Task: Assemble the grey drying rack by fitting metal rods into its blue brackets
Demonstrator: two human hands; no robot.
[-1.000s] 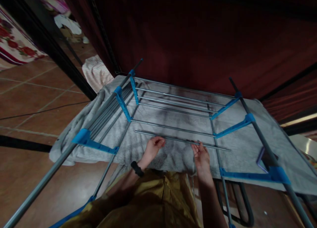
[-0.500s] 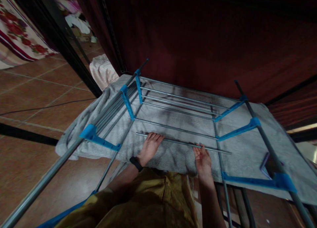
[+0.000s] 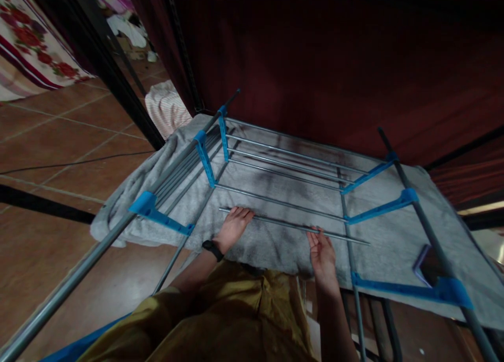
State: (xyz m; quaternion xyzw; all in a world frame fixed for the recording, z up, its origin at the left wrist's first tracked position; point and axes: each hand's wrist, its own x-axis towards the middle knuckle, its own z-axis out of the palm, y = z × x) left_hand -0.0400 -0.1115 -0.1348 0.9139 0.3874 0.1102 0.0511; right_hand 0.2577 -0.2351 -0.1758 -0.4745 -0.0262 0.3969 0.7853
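A thin grey metal rod (image 3: 281,224) lies crosswise in front of me, over the grey blanket. My left hand (image 3: 235,225) is closed over it near its left end, palm down. Further right, my right hand (image 3: 321,249) grips the same rod from below, palm up, with the thumb over it. Around both hands stands a rack frame of grey tubes with blue plastic brackets (image 3: 409,291). Several crossbars (image 3: 279,201) join its two sides beyond the loose rod. The rod's right end passes over the frame's right inner tube (image 3: 350,252).
Several more rods (image 3: 185,165) lie along the left side of the blanket (image 3: 271,252). A phone-like dark object (image 3: 427,267) rests by the right tube. A dark red curtain (image 3: 307,63) hangs behind. Black posts (image 3: 114,78) and a cable (image 3: 79,162) are at the left, over tiled floor.
My left hand has slid slightly left along the rod, toward its left end. My right hand holds about the same spot. The view has shifted a little.
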